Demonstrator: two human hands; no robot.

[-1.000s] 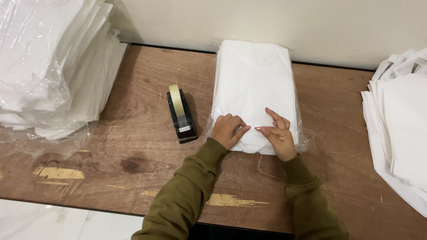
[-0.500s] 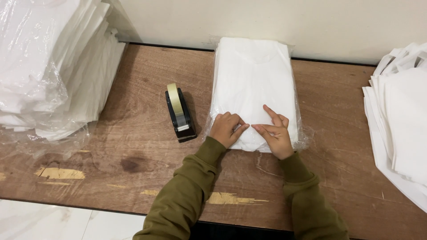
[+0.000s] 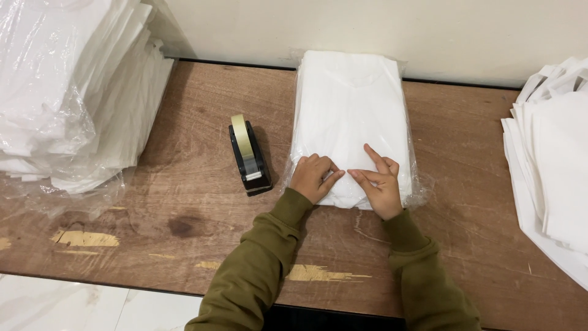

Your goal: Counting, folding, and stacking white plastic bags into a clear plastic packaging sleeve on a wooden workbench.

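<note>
Brown wood, worn and scratched with pale patches where the finish has chipped near its front edge, makes up the desk (image 3: 184, 122), which runs against a cream wall.

At the far left a tall heap of bagged white garments (image 3: 67, 86) in clear plastic spills over the desk, loose film trailing from its lower edge. At the right edge lies a second stack of folded white garments (image 3: 551, 165), fanned out and partly cut off by the frame.

In the middle, reaching back to the wall, lies a folded white garment in a clear plastic bag (image 3: 349, 110), flat and lengthwise. Just beside it on the left, apart from it, stands a black tape dispenser (image 3: 250, 160) carrying a roll of pale tape.

Both hands, in olive-green sleeves, rest on the near end of the bagged garment. The left hand (image 3: 313, 178) is curled, fingers bent down and pressing on the plastic. The right hand (image 3: 381, 184) is partly open, index finger stretched up over the bag, the other fingers bent toward the left hand. Their fingertips almost meet at the bag's near edge. Whether anything small is pinched between them cannot be told.
</note>
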